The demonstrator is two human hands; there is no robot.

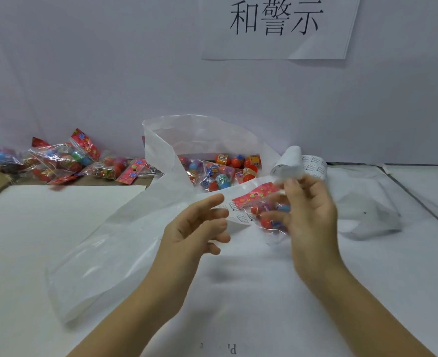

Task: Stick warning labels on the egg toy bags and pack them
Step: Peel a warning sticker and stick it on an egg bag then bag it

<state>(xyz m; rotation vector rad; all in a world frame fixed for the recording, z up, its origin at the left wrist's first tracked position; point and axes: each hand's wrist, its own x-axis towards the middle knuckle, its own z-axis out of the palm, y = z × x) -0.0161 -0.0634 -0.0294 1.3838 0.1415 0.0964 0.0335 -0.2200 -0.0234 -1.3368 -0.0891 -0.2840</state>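
Label (238, 215) sits on the egg toy bag's (270, 220) left side, above the bench's (27, 266) middle; my right hand (313, 222) grips the bag, header (254, 195) tilted up, and my left hand (197, 225), fingers slack, is just left of it

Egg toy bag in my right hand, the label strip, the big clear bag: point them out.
egg toy bag (265, 224), head view, red egg inside it.
label strip (314, 167), head view, printed labels.
big clear bag (194, 135), head view, raised wall.
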